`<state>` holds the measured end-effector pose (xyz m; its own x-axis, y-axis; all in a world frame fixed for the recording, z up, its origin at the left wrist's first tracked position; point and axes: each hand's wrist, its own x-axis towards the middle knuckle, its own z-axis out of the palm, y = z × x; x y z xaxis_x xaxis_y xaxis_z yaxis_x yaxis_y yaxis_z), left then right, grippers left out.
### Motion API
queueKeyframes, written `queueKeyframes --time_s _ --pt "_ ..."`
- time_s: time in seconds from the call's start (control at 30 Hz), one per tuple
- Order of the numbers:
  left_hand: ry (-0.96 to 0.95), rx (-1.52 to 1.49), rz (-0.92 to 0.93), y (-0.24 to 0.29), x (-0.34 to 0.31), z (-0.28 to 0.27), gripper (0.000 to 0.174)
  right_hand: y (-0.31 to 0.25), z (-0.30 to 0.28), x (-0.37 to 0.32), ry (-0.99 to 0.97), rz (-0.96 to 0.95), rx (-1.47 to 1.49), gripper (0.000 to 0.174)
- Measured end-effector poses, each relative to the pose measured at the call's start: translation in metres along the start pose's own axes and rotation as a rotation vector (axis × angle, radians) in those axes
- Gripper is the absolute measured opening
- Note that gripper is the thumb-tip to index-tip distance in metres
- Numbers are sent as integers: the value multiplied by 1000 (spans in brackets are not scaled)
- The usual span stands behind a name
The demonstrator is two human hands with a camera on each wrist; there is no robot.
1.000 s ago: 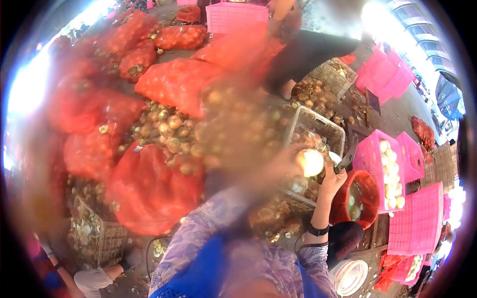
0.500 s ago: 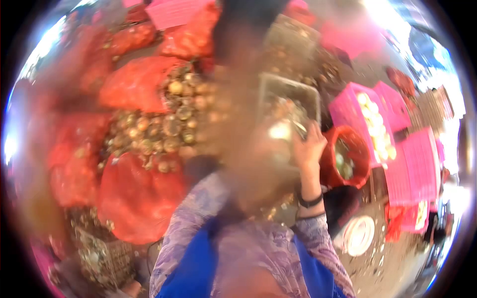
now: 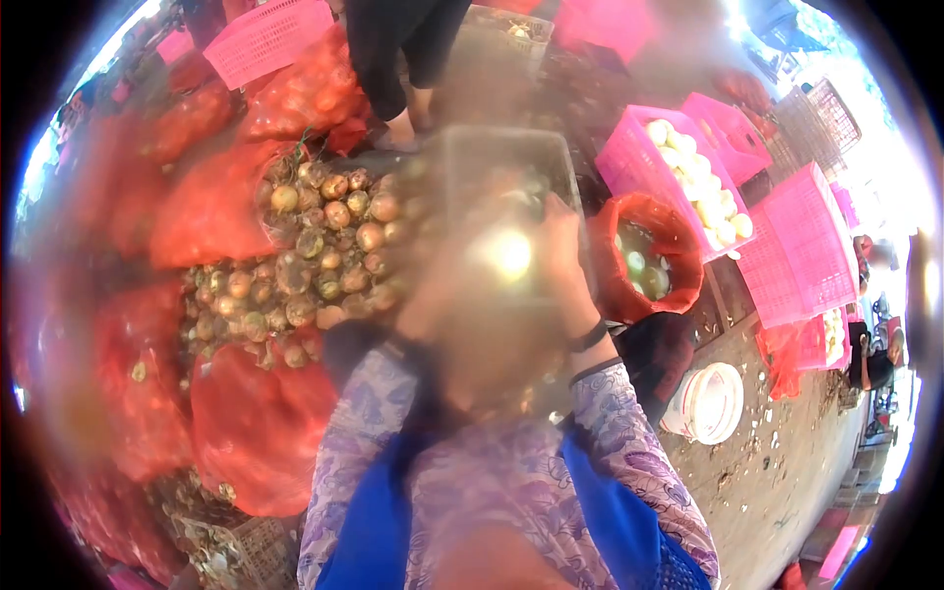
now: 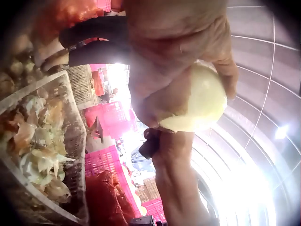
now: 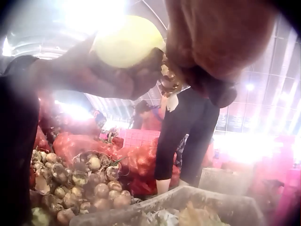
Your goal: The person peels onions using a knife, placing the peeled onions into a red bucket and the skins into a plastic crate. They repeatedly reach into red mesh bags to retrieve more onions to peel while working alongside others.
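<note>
Right of centre in the left wrist view, the left hand (image 4: 174, 47) curled round a peeled onion (image 4: 204, 99), the right hand (image 5: 223, 52) close by with unclear grip, a crate of peelings (image 4: 73, 136) at left, pink baskets (image 4: 107, 117) beyond.

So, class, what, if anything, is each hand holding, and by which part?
The left hand grips a peeled onion by its rounded side, fingers curled round it. What the right hand holds, if anything, cannot be told.
</note>
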<state>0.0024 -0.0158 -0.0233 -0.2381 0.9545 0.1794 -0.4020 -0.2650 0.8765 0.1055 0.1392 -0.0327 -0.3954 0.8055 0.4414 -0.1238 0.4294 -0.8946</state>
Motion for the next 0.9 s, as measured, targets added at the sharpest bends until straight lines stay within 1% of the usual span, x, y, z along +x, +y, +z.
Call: queueKeyframes --time_s 0.07,0.13,0.17,0.27,0.3,0.37,0.4,0.47,0.5,0.53,0.57,0.6,0.63,0.67,0.7,0.73,0.77,0.8,0.83,0.87,0.9 --pt "-8 -10 -56 -1 -2 0 76 2 0 -1 6 119 192 24" --pt "147 -181 -84 -14 -7 -4 75 6 -3 -3 -7 237 307 26" --pt "143 -179 -83 -22 -5 -12 75 9 -7 -5 -20 295 340 27" --pt "132 -127 -16 -30 -1 -23 76 21 -23 -20 -32 444 402 32" --pt "79 -106 53 -16 4 -7 77 23 -26 -23 -37 474 412 33" --pt "56 -15 211 21 2 14 80 24 -26 -23 -63 501 412 36" --pt "104 126 223 23 -2 11 80 21 -23 -17 -87 485 397 38" --pt "213 377 201 19 -8 7 79 2 -23 -6 -114 315 280 40" --pt "269 486 167 17 -11 9 78 -2 -22 -6 -58 287 264 40" --pt "275 256 180 12 -12 13 76 -4 -23 -7 14 257 243 40" --pt "276 138 190 14 -13 14 75 -6 -23 -8 24 214 241 39" --pt "277 20 201 16 -14 14 75 -9 -23 -9 15 212 241 39" --pt "272 -95 124 19 -13 14 72 -12 -24 -10 42 142 119 38" --pt "267 -150 88 20 -12 13 71 -16 -23 -12 71 72 -1 37" --pt "264 -205 52 21 -11 13 70 -21 -21 -13 95 0 -149 32" --pt "263 -271 32 17 -10 13 68 -22 -20 -14 91 -7 -143 32" --pt "265 -337 13 13 -7 12 68 -23 -19 -15 56 -77 -213 29" --pt "274 -333 23 -3 1 4 68 -24 -18 -16 17 -145 -281 27" --pt "275 -87 -14 -27 13 -10 67 -29 -15 -19 5 -213 -352 24" --pt "273 158 -53 -24 16 -12 67 -32 -13 -22 0 -217 -345 24" --pt "246 141 -40 -24 18 -11 70 -35 -13 -25 -42 -196 -345 24"
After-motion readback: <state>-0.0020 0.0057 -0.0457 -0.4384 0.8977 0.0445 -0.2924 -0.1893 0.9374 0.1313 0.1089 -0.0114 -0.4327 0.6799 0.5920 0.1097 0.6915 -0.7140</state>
